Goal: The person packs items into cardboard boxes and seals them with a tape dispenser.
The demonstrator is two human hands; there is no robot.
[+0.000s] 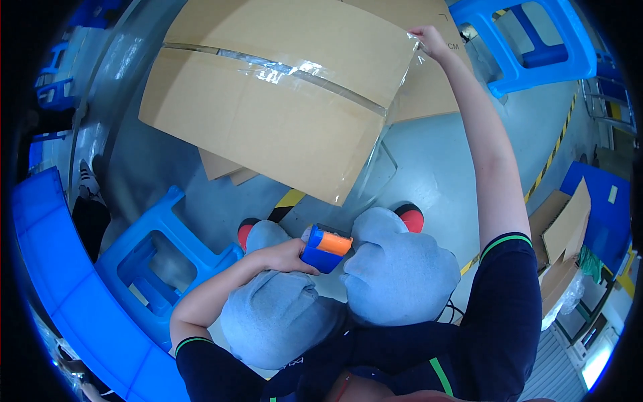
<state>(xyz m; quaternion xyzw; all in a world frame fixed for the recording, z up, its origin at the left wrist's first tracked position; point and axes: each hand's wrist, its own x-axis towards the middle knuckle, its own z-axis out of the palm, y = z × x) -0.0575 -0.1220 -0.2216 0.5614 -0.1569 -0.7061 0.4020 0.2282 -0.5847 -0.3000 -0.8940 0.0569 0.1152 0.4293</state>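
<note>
A large brown cardboard box [268, 114] lies in front of me, with shiny clear tape [288, 69] along the dark seam across its face. My right hand [431, 42], arm stretched far forward, pinches clear tape at the box's far right corner. A loose, see-through strip runs down from there beside the box's right edge. My left hand [287, 256] is wrapped round a blue and orange tape dispenser [326, 248] above my knees. The fingers on its underside are partly hidden.
Flat cardboard [435, 80] lies beyond the box. Blue plastic stools stand at the left [164, 261] and the far right [529, 43]. A blue surface [74, 295] curves along my left. Opened cardboard [562, 228] and a blue bin [599, 214] are at the right.
</note>
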